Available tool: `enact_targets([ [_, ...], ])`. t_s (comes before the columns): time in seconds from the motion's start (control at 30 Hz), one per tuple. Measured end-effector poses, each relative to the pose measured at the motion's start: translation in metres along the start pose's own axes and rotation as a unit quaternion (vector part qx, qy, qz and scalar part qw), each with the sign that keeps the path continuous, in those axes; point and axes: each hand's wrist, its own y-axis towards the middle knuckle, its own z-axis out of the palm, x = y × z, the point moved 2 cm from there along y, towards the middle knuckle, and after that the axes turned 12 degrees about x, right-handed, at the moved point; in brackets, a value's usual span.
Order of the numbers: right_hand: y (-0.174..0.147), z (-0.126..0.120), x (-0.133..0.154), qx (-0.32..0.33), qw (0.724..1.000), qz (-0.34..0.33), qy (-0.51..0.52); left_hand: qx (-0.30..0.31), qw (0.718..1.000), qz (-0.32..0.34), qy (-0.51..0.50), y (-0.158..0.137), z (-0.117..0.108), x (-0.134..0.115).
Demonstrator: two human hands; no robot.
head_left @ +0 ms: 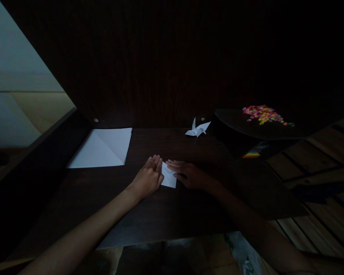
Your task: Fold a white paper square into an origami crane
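A small folded sheet of white paper (169, 179) lies on the dark wooden table between my two hands. My left hand (149, 175) is on its left side, with fingers bent and close together, pressing the paper against the tabletop. On the upper right part of the paper rest the outstretched fingers of my right hand (190, 175), its thumb apart and near the right edge. Some of the paper is hidden under my fingers. Farther back stands a white origami crane (198, 130).
A stack of white paper (103, 147), its top sheet creased diagonally, lies at the back left. Small colourful pieces (263, 114) are heaped on a dark curved shelf (232, 120) at the right. A tall dark panel (149, 68) rises behind the table (126, 225).
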Motion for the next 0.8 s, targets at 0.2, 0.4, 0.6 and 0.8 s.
enact_targets([
  [0.2,-0.0036,-0.0031,-0.0047,0.002,0.998,0.009,-0.069,0.002,1.0,0.003,0.001,-0.0017,-0.0023,0.001],
  [0.4,-0.0031,-0.001,-0.0048,0.003,0.992,-0.001,-0.127,0.001,1.0,0.01,-0.015,-0.0033,-0.0032,0.0018],
  [0.6,-0.0037,0.0016,-0.0048,0.018,0.986,-0.011,-0.164,0.007,1.0,0.01,-0.004,-0.0019,-0.0027,0.0019],
  [0.8,-0.0039,-0.0011,0.0004,0.034,0.985,0.002,-0.168,0.009,1.0,0.012,0.003,-0.0025,-0.0039,0.0019],
])
